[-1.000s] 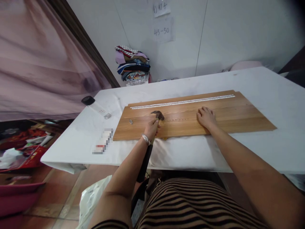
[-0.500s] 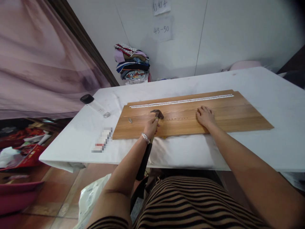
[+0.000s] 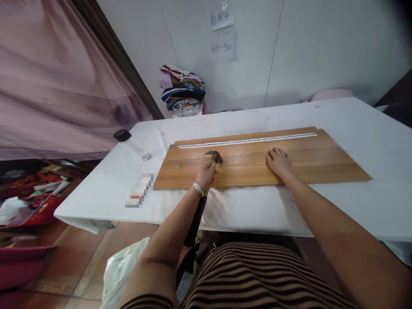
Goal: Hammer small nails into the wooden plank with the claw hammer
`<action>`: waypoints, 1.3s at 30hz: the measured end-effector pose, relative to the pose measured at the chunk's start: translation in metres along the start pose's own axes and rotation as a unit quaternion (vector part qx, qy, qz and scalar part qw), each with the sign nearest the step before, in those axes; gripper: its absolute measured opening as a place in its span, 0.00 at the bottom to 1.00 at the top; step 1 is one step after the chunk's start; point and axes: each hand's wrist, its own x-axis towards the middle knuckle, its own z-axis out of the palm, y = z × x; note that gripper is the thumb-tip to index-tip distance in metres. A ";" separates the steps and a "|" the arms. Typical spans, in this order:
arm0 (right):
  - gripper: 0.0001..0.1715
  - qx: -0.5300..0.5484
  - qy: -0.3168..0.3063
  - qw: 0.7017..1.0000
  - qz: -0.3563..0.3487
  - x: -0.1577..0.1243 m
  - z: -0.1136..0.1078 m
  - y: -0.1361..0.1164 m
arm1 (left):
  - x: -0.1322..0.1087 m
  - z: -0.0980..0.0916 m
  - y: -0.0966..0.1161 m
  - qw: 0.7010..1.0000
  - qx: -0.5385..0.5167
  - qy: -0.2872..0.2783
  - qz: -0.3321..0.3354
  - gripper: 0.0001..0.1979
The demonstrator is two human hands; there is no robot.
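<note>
My left hand (image 3: 205,175) grips a claw hammer (image 3: 215,156) high on its handle, close to the metal head. The dark lower end of the handle reaches back under my forearm. Beneath the head lies a wood-grain board (image 3: 322,165), with a row of small dark spots, perhaps nails, running right from the head. A few small metal pieces, which look like nails (image 3: 177,165), rest on the board's left part. My right hand (image 3: 278,161) lies on the board to the right of the row, fingers slightly bent and nothing visible in it.
A white measuring strip (image 3: 247,140) runs along the board's far side. Left of the board on the white table (image 3: 347,210) are a clear bottle with a black lid (image 3: 122,135) and a blurred-out flat object (image 3: 140,191). Folded clothes (image 3: 183,88) are stacked behind the table.
The whole view has shifted slightly, so the scene sits a little lower. Both hands and the hammer keep nearly the same place over the board.
</note>
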 end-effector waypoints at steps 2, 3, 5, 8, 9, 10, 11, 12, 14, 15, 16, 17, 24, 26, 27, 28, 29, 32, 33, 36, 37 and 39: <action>0.24 0.005 0.003 1.000 -0.002 0.000 0.000 0.000 | 0.000 0.000 0.001 1.000 0.005 0.000 -0.005 0.14; 0.24 0.008 0.004 1.000 -0.003 0.000 0.000 0.001 | -0.001 0.001 0.002 1.000 0.006 -0.001 -0.007 0.14; 0.25 0.013 0.005 1.000 -0.006 0.000 0.000 0.001 | -0.002 0.001 0.003 1.000 0.006 -0.002 -0.010 0.14; 0.26 0.015 0.002 1.000 -0.003 0.000 0.000 0.001 | -0.003 0.000 0.005 1.000 -0.002 -0.007 -0.005 0.15; 0.26 0.015 0.001 1.000 -0.002 0.000 0.000 0.001 | -0.003 0.000 0.005 1.000 -0.006 -0.008 -0.001 0.16; 0.26 0.014 0.000 1.000 -0.002 0.000 0.000 0.001 | -0.003 0.000 0.005 1.000 -0.009 -0.008 0.005 0.16; 0.26 0.013 0.001 1.000 -0.002 0.000 0.000 0.001 | -0.003 0.000 0.004 1.000 -0.011 -0.007 0.009 0.17; 0.26 0.012 0.002 1.000 -0.002 0.000 0.000 0.001 | -0.003 0.000 0.004 1.000 -0.011 -0.007 0.011 0.17; 0.26 0.012 0.002 1.000 -0.004 0.000 0.000 0.001 | -0.002 0.000 0.003 1.000 -0.008 -0.005 0.008 0.17; 0.26 0.011 0.001 1.000 -0.004 0.000 0.000 0.001 | -0.002 0.000 0.003 1.000 -0.006 -0.004 0.005 0.16; 0.26 0.009 -0.001 1.000 -0.003 0.000 0.000 0.001 | -0.001 0.000 0.002 1.000 -0.005 -0.003 0.001 0.16; 0.26 0.006 -0.003 1.000 -0.002 0.000 0.000 0.001 | -0.001 0.000 0.002 1.000 -0.005 -0.002 -0.001 0.16; 0.26 0.004 -0.001 1.000 0.002 0.000 0.002 0.002 | -0.003 0.000 0.004 1.000 -0.011 -0.004 0.008 0.15; 0.26 0.005 0.001 1.000 0.002 0.000 0.002 0.002 | -0.004 0.000 0.006 1.000 -0.010 -0.001 0.005 0.14; 0.26 0.005 0.001 1.000 0.001 0.000 0.001 0.002 | -0.004 0.000 0.006 1.000 -0.009 -0.001 0.002 0.14; 0.26 0.005 0.000 1.000 0.000 0.000 0.001 0.001 | -0.005 0.000 0.006 1.000 -0.009 0.000 -0.002 0.14; 0.26 0.005 -0.002 1.000 0.000 0.000 0.001 0.001 | -0.005 0.000 0.007 1.000 -0.009 -0.001 -0.005 0.14; 0.25 0.006 0.001 1.000 0.001 0.000 0.001 0.001 | -0.006 0.000 0.007 1.000 -0.011 -0.001 -0.008 0.13; 0.25 0.007 0.004 1.000 0.000 0.000 0.001 0.002 | -0.006 0.000 0.006 1.000 -0.013 0.000 -0.007 0.13; 0.24 0.014 0.015 1.000 -0.002 0.000 0.003 0.003 | -0.005 -0.001 0.005 1.000 -0.021 -0.001 0.000 0.13; 0.24 0.015 0.017 1.000 -0.003 0.000 0.004 0.003 | -0.004 -0.001 0.005 1.000 -0.022 -0.002 0.002 0.14; 0.24 0.016 0.017 1.000 -0.003 0.000 0.004 0.003 | -0.003 -0.001 0.004 1.000 -0.018 -0.003 0.004 0.15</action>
